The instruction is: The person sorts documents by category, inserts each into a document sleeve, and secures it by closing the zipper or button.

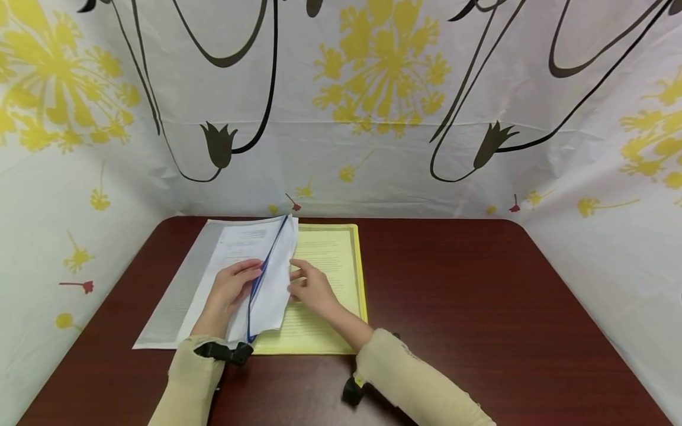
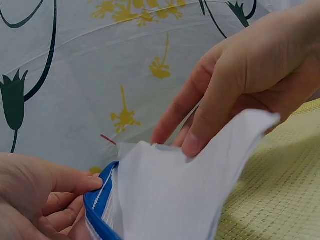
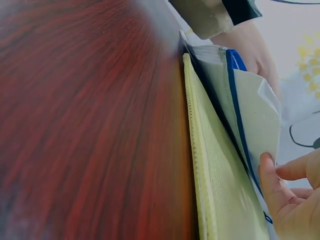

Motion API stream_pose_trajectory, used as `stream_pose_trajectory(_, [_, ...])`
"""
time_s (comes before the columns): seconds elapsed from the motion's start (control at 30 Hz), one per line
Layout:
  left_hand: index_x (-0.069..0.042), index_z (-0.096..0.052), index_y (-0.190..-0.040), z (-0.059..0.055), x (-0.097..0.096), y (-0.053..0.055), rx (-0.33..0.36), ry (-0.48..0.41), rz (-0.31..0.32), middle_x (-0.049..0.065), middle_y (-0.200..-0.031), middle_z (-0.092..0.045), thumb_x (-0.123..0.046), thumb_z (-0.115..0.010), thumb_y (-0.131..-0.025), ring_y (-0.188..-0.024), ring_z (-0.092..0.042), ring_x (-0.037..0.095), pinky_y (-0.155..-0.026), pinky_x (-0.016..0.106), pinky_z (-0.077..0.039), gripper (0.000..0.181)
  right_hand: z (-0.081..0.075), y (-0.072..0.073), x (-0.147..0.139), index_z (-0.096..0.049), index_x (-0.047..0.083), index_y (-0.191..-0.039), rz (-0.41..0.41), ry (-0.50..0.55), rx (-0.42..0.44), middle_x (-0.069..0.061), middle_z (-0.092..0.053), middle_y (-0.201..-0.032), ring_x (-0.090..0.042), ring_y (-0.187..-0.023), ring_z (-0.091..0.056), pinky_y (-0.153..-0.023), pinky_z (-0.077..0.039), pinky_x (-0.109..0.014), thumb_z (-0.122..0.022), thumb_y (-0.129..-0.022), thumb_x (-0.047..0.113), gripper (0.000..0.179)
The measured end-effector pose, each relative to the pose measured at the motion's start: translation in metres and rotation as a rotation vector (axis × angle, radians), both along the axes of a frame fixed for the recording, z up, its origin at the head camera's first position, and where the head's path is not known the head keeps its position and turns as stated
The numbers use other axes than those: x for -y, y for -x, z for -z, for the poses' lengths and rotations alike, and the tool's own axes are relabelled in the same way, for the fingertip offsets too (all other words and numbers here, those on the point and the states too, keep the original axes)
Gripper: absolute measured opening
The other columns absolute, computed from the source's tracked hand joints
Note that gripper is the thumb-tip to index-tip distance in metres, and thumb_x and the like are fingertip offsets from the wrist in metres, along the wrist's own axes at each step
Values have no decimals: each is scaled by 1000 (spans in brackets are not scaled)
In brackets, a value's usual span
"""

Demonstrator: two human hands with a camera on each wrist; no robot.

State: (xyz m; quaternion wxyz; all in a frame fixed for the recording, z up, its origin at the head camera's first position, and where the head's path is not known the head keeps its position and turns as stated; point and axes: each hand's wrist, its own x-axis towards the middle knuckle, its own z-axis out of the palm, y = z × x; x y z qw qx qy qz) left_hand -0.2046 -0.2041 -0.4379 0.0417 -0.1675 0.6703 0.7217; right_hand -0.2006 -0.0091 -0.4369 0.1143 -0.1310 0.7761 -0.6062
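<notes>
A translucent zip pouch point(image 1: 170, 313) with a blue zip edge point(image 1: 258, 284) lies on the left, its opening lifted. My left hand point(image 1: 231, 287) pinches that blue edge between thumb and fingers, as the left wrist view shows up close. White papers point(image 2: 155, 185) stick out of the opening toward the right. Thumb and fingers of my right hand point(image 1: 314, 290) pinch the papers' free edge; in the left wrist view the thumb point(image 2: 195, 142) is in front of it. Under the papers lies a yellow zip pouch point(image 1: 335, 254) with a printed sheet visible inside.
Both pouches lie on a dark red-brown wooden table point(image 1: 453, 296), with bare wood to their right. A white curtain point(image 1: 383, 171) with yellow and dark flower prints hangs behind the table and along its sides. Black straps point(image 1: 224, 352) circle the wrists over beige sleeves.
</notes>
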Motion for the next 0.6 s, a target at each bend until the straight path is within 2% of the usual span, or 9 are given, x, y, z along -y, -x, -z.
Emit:
stream_pose_trajectory(0.2, [6, -50, -141, -3, -3, -1, -19, -41, 31, -20, -88, -68, -2, -61, -96, -86, -65, -9, -76, 9, -55, 46, -1, 1, 9, -47, 0, -145, -24, 22, 25, -24, -65, -115, -32, -91, -72, -72, -64, -33, -63, -87, -11, 60])
stream_pose_trajectory(0.3, [6, -50, -141, -4, -4, -1, -22, -39, 47, -19, -90, -68, -3, -61, -97, -86, -64, -8, -77, 9, -55, 47, -1, 2, 13, -48, 0, -144, -25, 24, 33, -24, -66, -114, -32, -91, -72, -71, -64, -31, -64, -87, -10, 60])
stream_pose_trajectory(0.47, [6, -49, -141, -4, -6, -3, -30, -45, 56, -18, -91, -68, -3, -60, -97, -86, -65, -8, -77, 9, -55, 46, 1, 4, 18, -49, 0, -144, -37, 10, 43, -20, -68, -111, -23, -81, -71, -67, -64, -28, -67, -87, -8, 61])
stream_pose_trajectory(0.6, [8, -49, -141, -3, -9, -5, -42, -60, 68, -18, -92, -69, -1, -59, -97, -87, -65, -8, -79, 9, -55, 46, 2, 4, 20, -50, -1, -143, -70, -102, -13, -17, -70, -106, -12, -69, -65, -59, -58, -22, -69, -88, -3, 59])
